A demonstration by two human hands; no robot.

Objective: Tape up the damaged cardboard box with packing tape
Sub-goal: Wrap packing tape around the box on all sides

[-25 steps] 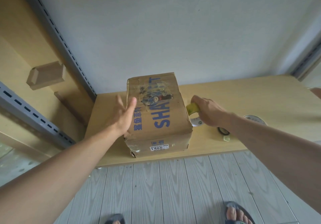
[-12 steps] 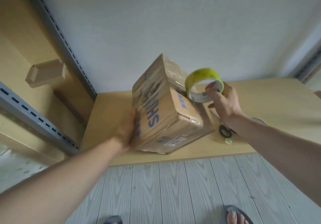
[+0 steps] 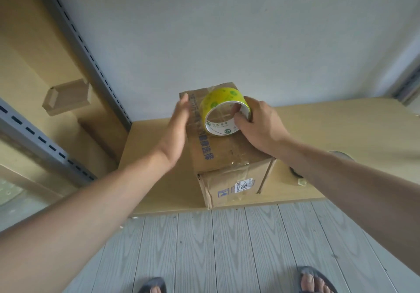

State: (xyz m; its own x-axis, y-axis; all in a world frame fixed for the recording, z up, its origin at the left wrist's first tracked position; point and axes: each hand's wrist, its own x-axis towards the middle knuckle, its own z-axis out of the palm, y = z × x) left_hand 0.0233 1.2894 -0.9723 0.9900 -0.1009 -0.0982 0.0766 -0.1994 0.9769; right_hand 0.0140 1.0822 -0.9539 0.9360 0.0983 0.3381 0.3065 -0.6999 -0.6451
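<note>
A worn cardboard box (image 3: 229, 156) with blue print and old clear tape lies flat on the wooden shelf (image 3: 341, 129), one end facing me with a white label. My right hand (image 3: 261, 124) grips a yellow roll of packing tape (image 3: 223, 115), fingers through its core, and holds it just over the box's top face. My left hand (image 3: 177, 131) has straight fingers laid against the box's left side.
Scissors (image 3: 295, 173) and a round white object (image 3: 341, 155) lie on the shelf right of the box, partly behind my right arm. A grey slotted upright (image 3: 75, 40) and a wooden bracket (image 3: 68, 96) stand at the left. My sandalled feet show on the grey plank floor.
The box was tipped up on its edge and has been turned over onto another face. My right hand lifted the tape roll from the shelf and brought it over the box top.
</note>
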